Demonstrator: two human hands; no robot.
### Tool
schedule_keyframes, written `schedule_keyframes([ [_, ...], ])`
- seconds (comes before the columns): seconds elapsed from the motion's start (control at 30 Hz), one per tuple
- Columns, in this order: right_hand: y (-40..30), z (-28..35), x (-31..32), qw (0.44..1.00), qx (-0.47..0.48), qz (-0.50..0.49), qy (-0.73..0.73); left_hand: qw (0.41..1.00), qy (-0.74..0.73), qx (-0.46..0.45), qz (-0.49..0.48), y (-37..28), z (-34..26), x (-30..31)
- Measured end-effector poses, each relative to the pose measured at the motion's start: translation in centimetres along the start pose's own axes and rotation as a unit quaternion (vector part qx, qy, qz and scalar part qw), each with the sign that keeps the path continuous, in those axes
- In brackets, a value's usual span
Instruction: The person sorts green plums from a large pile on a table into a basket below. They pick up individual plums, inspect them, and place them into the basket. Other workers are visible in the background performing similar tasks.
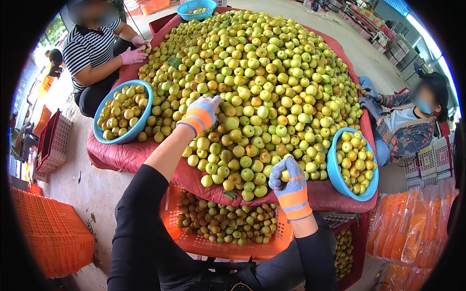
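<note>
A large heap of small green and yellow fruit, jujube-like (255,87), covers a table draped with red quilted cloth (127,156). My left hand (202,112), in a grey and orange knit glove, reaches onto the heap's near left part; its fingertips touch the fruit, and whether they hold one cannot be told. At the near edge, my right hand (290,185), gloved alike, has its fingers curled around a yellowish fruit (285,176). Blue plastic baskets of fruit stand on the cloth to the left (145,120) and right (331,163).
Below the table edge before me is an orange plastic crate (204,251) holding fruit. A co-worker in pink gloves (133,56) sits at the left, another in grey gloves (370,98) at the right. Orange crates (54,232) are stacked at lower left, wrapped orange ones (407,222) at right.
</note>
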State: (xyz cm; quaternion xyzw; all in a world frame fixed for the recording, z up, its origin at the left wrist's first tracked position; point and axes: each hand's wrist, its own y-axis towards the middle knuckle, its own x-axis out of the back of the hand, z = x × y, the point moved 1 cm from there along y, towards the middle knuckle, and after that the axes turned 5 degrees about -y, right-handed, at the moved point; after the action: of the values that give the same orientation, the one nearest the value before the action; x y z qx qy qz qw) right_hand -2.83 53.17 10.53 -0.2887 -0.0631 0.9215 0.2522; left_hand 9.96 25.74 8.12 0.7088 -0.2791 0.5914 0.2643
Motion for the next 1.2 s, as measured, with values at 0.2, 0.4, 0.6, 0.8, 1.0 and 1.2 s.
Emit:
schedule_keyframes([
  [0.2,0.0,-0.5,0.2,0.998,-0.034,-0.005,0.046,0.993,-0.110,-0.038,0.002,-0.5,1.7,1.2],
  [0.4,-0.1,-0.1,0.4,0.998,-0.049,-0.021,0.041,0.824,-0.566,-0.032,-0.007,-4.2,1.1,0.8],
  [0.6,0.0,-1.0,0.5,0.995,-0.075,0.005,0.058,0.743,-0.669,0.014,-0.016,-7.4,-0.8,-0.5],
  [0.8,0.1,-1.2,0.3,0.995,-0.086,0.010,0.049,0.705,-0.707,-0.009,-0.052,-7.2,-1.1,-1.0],
  [1.0,-0.4,-0.8,-0.2,0.996,-0.085,-0.002,0.029,0.804,-0.553,0.012,-0.219,-4.0,2.4,-1.5],
  [1.2,-0.4,-1.0,-0.2,0.996,-0.088,-0.026,0.015,0.934,-0.348,0.039,-0.077,0.8,1.6,-2.3],
])
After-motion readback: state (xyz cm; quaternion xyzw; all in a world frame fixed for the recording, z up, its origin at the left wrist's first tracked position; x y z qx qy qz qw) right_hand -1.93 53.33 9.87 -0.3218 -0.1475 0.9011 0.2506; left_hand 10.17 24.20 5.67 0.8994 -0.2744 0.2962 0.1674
